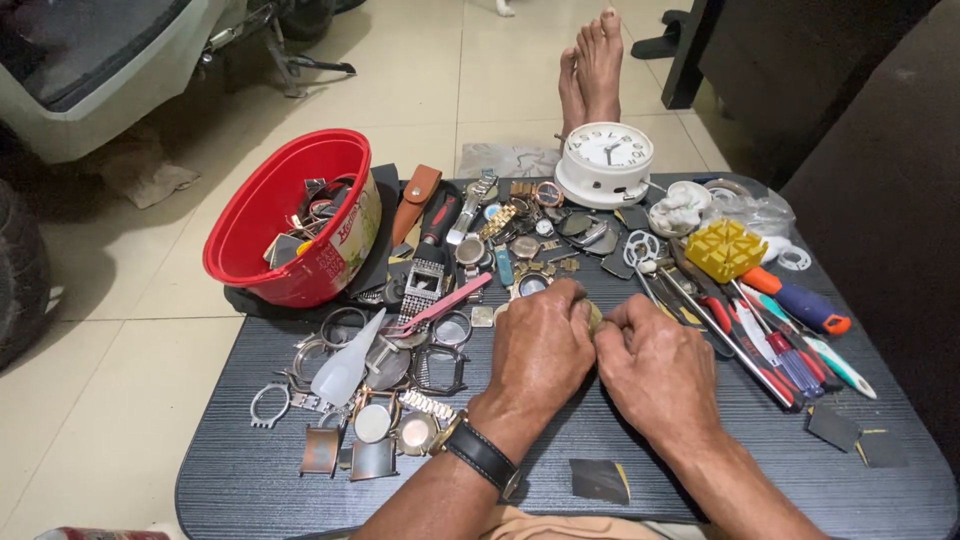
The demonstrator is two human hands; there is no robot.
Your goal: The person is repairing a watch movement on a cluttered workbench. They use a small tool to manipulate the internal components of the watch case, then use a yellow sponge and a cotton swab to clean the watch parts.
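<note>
While both hands meet at the middle of the dark worktop (250, 480), they pinch one small yellowish part (595, 318) between them, so that only its edge shows between the fingertips. The left hand (540, 345) is closed, with the fingers curled down over the part, and a black wristwatch (483, 455) sits on its wrist. The right hand (655, 365) is closed too and presses against the same part from the other side; what kind of part it is cannot be told, because the fingers cover most of it.

Things seem arranged so that each hand reaches its own kind. Just left of the left hand lie watch cases and rings (345, 380), a small clear squeeze bottle (345, 370) and pink tweezers (440, 305), and farther left stands a red bowl (280, 215) holding more watch pieces. Right of the right hand lie the screwdrivers (790, 330) side by side, with a yellow ridged block (725, 250) beyond them. Ahead of both hands, past a heap of watches, stands a white round clock (605, 160), and beyond it the person's bare feet (590, 70) rest on the tiled floor.
</note>
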